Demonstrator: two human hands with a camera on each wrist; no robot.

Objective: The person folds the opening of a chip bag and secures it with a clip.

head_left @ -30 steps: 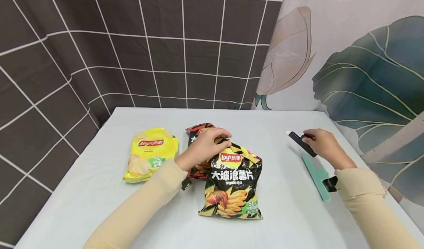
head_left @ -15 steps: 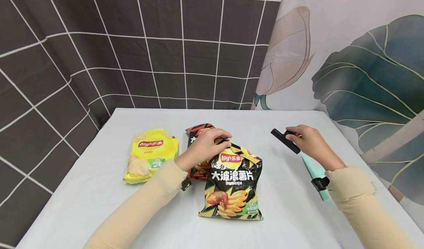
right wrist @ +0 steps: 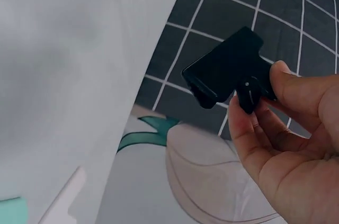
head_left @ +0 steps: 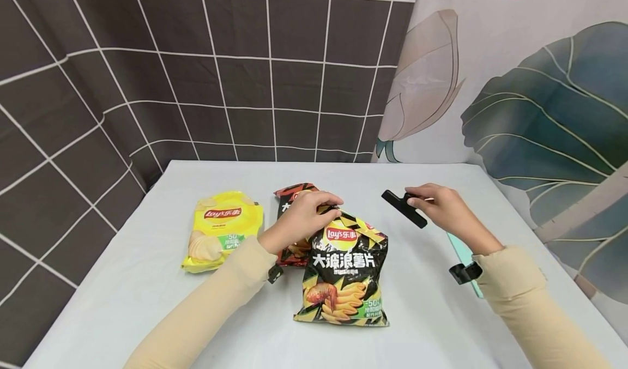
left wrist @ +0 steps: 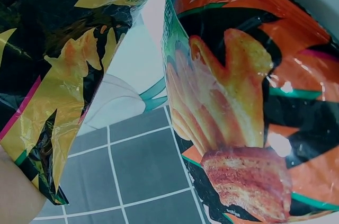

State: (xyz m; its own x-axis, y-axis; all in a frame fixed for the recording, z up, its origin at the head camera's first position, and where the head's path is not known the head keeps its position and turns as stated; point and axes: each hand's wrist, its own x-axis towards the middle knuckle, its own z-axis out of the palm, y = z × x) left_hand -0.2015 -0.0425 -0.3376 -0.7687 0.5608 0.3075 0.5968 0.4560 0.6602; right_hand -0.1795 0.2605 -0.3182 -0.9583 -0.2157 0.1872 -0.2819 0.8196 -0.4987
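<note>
My left hand [head_left: 305,216] pinches the folded top edge of a black potato chip bag [head_left: 343,265], which stands nearly upright on the table. In the left wrist view the black bag's back [left wrist: 63,44] fills the left, with only a bit of the hand showing. To the right of the black bag, my right hand [head_left: 444,208] is raised and pinches the handles of a black bag clip [head_left: 403,208] between thumb and fingers. The right wrist view shows the clip's long bar [right wrist: 225,65] pointing away from the fingertips; its jaws look closed together.
A red-and-black chip bag [head_left: 294,194] stands behind the black one, partly hidden by my left hand. At left lies a yellow chip bag [head_left: 223,233]. A teal strip-like object [head_left: 460,247] lies on the white table [head_left: 407,309] beneath my right wrist. Curtains hang behind.
My right hand has carried the black clip leftward towards the black chip bag, over the table. My left hand and the bags have stayed in place.
</note>
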